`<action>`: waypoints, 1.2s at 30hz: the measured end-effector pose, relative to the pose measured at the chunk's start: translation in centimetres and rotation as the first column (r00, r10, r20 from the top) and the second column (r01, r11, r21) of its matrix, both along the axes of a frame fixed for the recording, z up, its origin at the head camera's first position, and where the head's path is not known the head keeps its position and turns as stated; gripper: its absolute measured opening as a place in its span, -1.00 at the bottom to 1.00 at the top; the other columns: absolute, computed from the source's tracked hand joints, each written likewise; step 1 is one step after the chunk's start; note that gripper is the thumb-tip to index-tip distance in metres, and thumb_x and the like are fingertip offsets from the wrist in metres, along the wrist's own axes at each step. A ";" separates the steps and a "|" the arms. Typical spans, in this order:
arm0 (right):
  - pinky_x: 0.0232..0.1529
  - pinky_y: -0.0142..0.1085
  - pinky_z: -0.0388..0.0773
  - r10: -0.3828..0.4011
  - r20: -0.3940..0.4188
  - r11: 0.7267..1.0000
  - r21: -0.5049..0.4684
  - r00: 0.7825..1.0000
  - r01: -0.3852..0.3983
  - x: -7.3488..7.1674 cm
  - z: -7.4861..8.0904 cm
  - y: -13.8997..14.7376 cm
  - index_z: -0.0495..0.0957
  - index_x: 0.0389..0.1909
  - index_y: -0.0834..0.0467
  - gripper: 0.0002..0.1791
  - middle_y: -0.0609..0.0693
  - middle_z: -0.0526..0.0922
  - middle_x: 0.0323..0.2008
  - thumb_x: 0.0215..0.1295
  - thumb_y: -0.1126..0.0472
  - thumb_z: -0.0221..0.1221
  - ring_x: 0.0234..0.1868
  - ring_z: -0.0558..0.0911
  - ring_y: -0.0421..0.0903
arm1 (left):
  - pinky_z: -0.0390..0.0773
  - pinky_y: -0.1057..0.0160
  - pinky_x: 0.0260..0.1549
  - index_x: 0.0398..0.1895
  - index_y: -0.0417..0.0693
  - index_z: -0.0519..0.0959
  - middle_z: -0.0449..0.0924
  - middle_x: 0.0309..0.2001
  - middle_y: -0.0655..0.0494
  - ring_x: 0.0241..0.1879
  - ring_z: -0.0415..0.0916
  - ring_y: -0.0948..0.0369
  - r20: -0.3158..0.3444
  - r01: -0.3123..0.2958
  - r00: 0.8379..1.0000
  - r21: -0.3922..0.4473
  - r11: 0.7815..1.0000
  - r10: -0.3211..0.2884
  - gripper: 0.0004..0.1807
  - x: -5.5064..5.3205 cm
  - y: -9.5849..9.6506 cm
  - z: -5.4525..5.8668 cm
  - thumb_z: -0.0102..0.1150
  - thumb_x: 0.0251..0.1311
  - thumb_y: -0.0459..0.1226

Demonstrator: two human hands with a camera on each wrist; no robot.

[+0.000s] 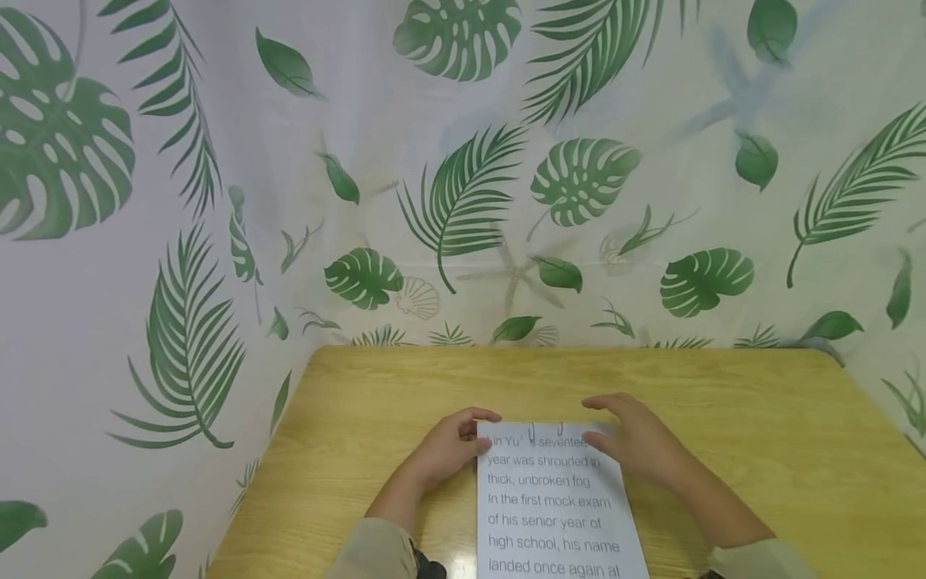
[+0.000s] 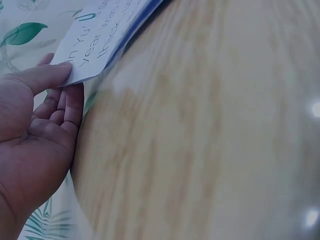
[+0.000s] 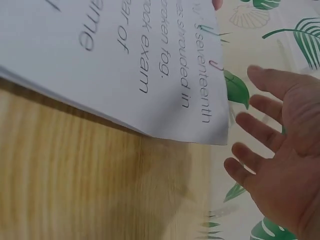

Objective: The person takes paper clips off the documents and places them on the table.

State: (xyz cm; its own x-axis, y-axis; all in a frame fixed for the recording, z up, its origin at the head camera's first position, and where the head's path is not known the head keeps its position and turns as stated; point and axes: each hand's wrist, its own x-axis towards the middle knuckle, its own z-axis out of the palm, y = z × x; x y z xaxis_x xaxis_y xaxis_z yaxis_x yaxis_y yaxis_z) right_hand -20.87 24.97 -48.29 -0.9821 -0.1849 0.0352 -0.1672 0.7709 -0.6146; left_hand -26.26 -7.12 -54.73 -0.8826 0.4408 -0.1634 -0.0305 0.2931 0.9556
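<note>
Leafy white curtain [image 1: 347, 104] fills the back and left, then a wood-look table [image 1: 362, 402]. Over its middle is a stack of printed paper [image 1: 557, 523] (can't tell if it's lying fully flat). Left hand [image 1: 448, 448] pinches its top-left corner; right hand [image 1: 640, 442] has fingers spread, just beside the top-right one. Smallest: two paper clips [image 1: 531, 433] on the top edge.

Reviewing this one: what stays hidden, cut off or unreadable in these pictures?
Paper, head view: text below "landed once again at", cut off by the bottom edge.
Left grip, left wrist view: some fingertips, hidden behind the paper.
Dark object by the left cuff, head view: unidentifiable, cut off by the bottom edge.
Sheet count: edges too blurred in both wrist views.
</note>
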 end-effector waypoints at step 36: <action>-0.34 -0.33 0.54 0.005 0.212 0.961 -0.273 0.977 0.054 -2.7 -3.8 -2.1 0.66 0.02 0.09 -0.77 0.00 0.68 -0.26 0.40 0.23 0.41 -0.32 0.63 -0.09 | 0.60 0.26 -0.01 0.28 0.28 0.63 0.76 0.04 0.10 -0.01 0.69 0.19 -0.027 0.010 1.000 -0.003 1.000 -0.010 -0.60 0.8 0.2 0.2 0.22 0.54 -0.36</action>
